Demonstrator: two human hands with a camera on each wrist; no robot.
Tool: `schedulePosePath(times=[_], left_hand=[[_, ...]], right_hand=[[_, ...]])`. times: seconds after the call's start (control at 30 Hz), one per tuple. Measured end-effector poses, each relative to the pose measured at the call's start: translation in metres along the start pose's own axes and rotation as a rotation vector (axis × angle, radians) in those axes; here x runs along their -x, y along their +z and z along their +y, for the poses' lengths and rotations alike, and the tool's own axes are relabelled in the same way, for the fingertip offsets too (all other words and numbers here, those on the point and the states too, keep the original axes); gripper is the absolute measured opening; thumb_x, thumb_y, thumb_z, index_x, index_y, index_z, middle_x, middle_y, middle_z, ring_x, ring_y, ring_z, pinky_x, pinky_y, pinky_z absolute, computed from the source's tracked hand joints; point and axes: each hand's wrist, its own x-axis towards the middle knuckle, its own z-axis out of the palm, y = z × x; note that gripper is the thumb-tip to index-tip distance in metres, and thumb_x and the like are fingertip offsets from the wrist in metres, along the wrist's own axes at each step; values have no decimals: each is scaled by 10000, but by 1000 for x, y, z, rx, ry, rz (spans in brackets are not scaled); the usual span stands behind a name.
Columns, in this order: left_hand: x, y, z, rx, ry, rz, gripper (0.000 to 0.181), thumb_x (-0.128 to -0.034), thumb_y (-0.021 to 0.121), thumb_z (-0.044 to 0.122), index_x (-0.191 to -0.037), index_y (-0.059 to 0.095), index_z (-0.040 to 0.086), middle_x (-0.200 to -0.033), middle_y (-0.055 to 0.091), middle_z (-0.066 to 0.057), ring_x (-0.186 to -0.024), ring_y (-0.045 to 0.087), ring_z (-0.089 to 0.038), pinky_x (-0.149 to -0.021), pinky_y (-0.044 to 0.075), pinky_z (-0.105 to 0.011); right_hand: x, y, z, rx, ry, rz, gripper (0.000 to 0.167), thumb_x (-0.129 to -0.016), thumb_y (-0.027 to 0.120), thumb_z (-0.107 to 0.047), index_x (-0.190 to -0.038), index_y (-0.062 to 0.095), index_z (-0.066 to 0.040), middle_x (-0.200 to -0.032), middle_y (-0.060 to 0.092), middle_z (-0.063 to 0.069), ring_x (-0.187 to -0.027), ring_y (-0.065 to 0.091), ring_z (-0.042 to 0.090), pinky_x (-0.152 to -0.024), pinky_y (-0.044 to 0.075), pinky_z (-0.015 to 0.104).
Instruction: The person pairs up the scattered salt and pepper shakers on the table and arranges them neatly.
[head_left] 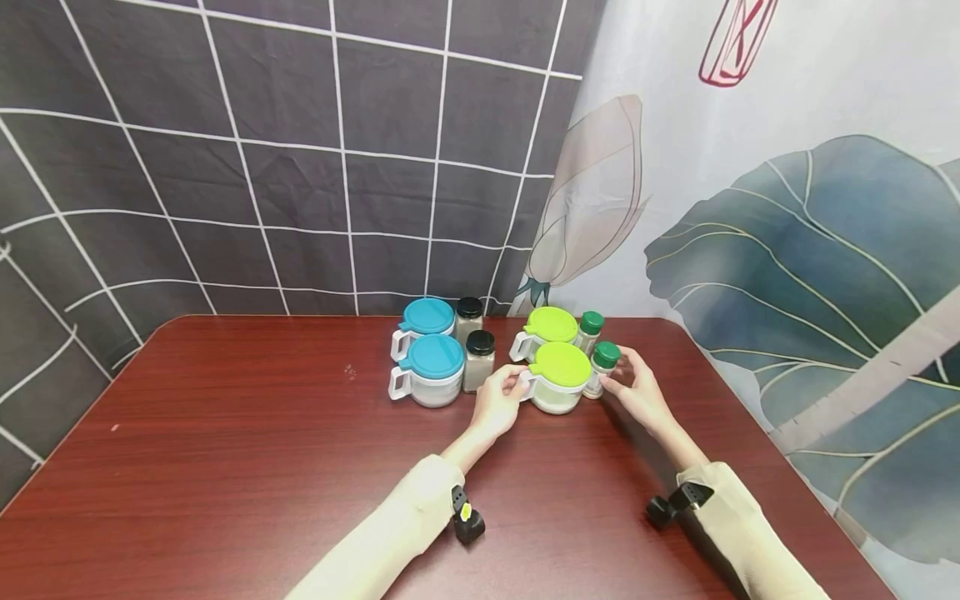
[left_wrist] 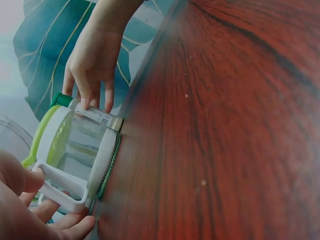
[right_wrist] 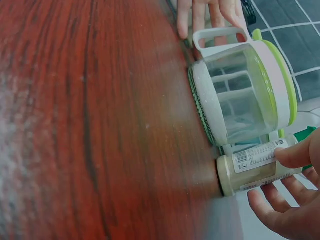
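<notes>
My left hand (head_left: 498, 402) pinches the white handle (left_wrist: 62, 187) of the nearer seasoning jar (head_left: 557, 393), a clear one with a lime-green lid (head_left: 562, 364). In the left wrist view its thumb lies against the handle and other fingers reach behind it. On the jar's right, my right hand (head_left: 637, 390) holds a small seasoning bottle (right_wrist: 255, 167) with a green cap (head_left: 606, 355), thumb on the label and fingers round the far side. Bottle and jar stand upright side by side on the table. Behind them are a second lime-lidded jar (head_left: 551, 323) and another green-capped bottle (head_left: 590, 329).
Left of my left hand stand two blue-lidded jars (head_left: 437, 392) (head_left: 427, 315) with white handles. Beside them are two black-capped shakers (head_left: 478, 371) (head_left: 469, 312). The dark red wooden table (head_left: 247, 467) meets a grey checked cloth (head_left: 285, 192) and a leaf-print curtain (head_left: 795, 250).
</notes>
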Motion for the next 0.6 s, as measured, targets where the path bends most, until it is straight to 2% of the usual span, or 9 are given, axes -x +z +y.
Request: schedulePosePath(times=[0.13, 0.2, 0.27, 0.37, 0.43, 0.5, 0.6], left_hand=[[0, 0, 0, -5, -13, 9, 257, -930, 578, 77, -1171, 661, 40, -1085, 708, -180, -996, 688, -292, -892, 533, -421], [1, -1, 1, -22, -3, 13, 265, -927, 581, 76, -1177, 662, 40, -1082, 711, -173, -992, 692, -286, -894, 528, -422], [2, -3, 2, -49, 10, 16, 269, -932, 582, 91, -1185, 665, 52, -1081, 717, -152, -995, 695, -269, -898, 522, -418], [4, -7, 6, -120, 67, 21, 266, -933, 583, 107, -1178, 676, 60, -1080, 722, -129, -1010, 692, -258, -880, 517, -424], [6, -12, 10, -162, 110, 21, 264, -937, 577, 112, -1173, 684, 65, -1099, 718, -108, -1040, 682, -244, -878, 518, -421], [8, -17, 15, -210, 168, 25, 258, -937, 568, 105, -1158, 693, 62, -1111, 714, -102, -1064, 671, -237, -877, 520, -417], [10, -28, 23, -257, 212, 23, 255, -952, 555, 120, -1158, 696, 71, -1140, 706, -82, -1101, 654, -215, -910, 518, -401]], right_hand=[[-1, -1, 1, 1, 13, 6, 536, -888, 649, -42, -1362, 407, 27, -1221, 568, 262, -1120, 575, 355, -830, 434, 151], [-1, -1, 0, -2, 15, 13, 549, -880, 666, -57, -1362, 415, 21, -1209, 573, 259, -1088, 598, 296, -816, 442, 133], [0, -2, 1, -11, 7, 26, 562, -868, 685, -68, -1359, 425, 12, -1196, 580, 254, -1032, 614, 182, -790, 453, 111], [2, -5, -1, -22, -33, 55, 592, -844, 712, -63, -1368, 441, -8, -1181, 589, 241, -961, 580, 19, -779, 466, 90], [3, -7, -2, 10, -87, 80, 611, -834, 722, -61, -1379, 450, -30, -1197, 587, 218, -964, 552, -16, -805, 479, 100], [4, -9, -3, 76, -160, 111, 621, -829, 725, -60, -1390, 457, -50, -1221, 582, 198, -1011, 557, 49, -876, 453, 131], [3, -12, -5, 175, -274, 171, 604, -832, 718, -57, -1388, 481, -72, -1258, 572, 180, -1106, 548, 215, -953, 407, 245]])
